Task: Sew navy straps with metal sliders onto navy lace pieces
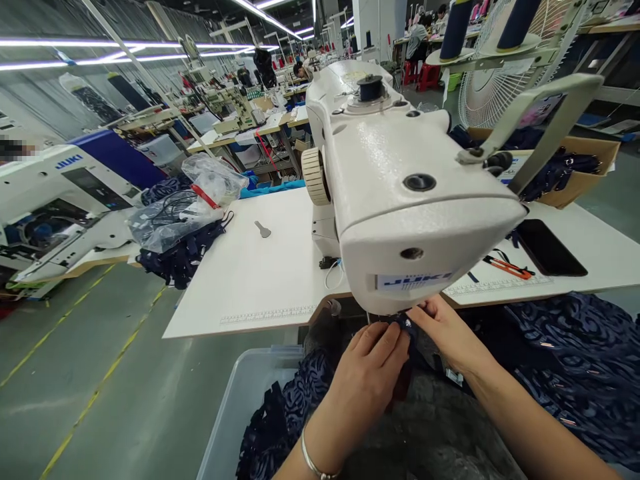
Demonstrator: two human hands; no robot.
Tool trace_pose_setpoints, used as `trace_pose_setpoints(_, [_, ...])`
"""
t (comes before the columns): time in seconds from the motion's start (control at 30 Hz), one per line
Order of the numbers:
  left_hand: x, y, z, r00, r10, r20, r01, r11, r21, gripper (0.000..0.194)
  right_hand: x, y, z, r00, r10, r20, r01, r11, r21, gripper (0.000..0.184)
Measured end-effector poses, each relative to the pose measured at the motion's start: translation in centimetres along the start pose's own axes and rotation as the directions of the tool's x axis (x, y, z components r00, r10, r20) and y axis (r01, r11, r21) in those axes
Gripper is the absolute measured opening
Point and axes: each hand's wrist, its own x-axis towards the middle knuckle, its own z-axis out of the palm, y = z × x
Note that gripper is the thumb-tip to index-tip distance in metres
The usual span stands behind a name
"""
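Note:
A white JUKI sewing machine [420,167] fills the middle of the head view, its head hanging over my hands. Beneath it, my left hand [373,363] has its fingers bent down on a dark navy fabric piece [411,337]. My right hand [445,330] pinches the same piece from the other side, close under the machine head. The machine hides some fingertips and most of the needle area. Navy patterned fabric [307,387] hangs by my left forearm, over a clear plastic bin [227,400]. More patterned fabric [580,373] lies right of my right forearm.
On the white tabletop [270,280] lies a small grey metal plate [263,229]. To the right are an orange-handled cutter [510,267] and a black phone [550,247]. Plastic bags [185,207] sit at the left edge. A cardboard box [585,173] and a fan [490,87] stand behind right.

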Motion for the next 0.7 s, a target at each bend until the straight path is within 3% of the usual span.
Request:
trace_pose_setpoints(0.13, [0.5, 1.3, -0.1, 0.999, -0.044, -0.003, 0.044, 0.995, 0.093, 0.037, 1.7, -0.3, -0.3, 0.995, -0.093, -0.024, 0.09, 0.99, -0.11, 0.031])
trace_pose_setpoints(0.27, [0.8, 2.8, 0.9, 0.99, -0.077, -0.12, 0.107, 0.957, 0.27, 0.038, 3.4, -1.3, -0.2, 0.978, -0.207, 0.04, 0.209, 0.925, -0.319, 0.029])
trace_pose_setpoints(0.37, [1.0, 3.5, 1.6, 0.981, -0.115, -0.159, 0.166, 0.918, 0.36, 0.038, 4.1, -1.7, -0.1, 0.963, -0.232, 0.133, 0.266, 0.887, -0.376, 0.027])
trace_pose_setpoints(0.57, [1.5, 3.9, 2.0, 0.972, -0.154, -0.18, 0.216, 0.889, 0.403, 0.037, 4.8, -1.7, 0.0, 0.928, -0.346, 0.136, 0.37, 0.822, -0.433, 0.021])
trace_pose_setpoints(0.7, [1.7, 4.0, 1.9, 0.966, -0.186, -0.182, 0.246, 0.882, 0.403, 0.038, 5.2, -1.4, 0.0, 0.923, -0.356, 0.147, 0.38, 0.781, -0.496, 0.018])
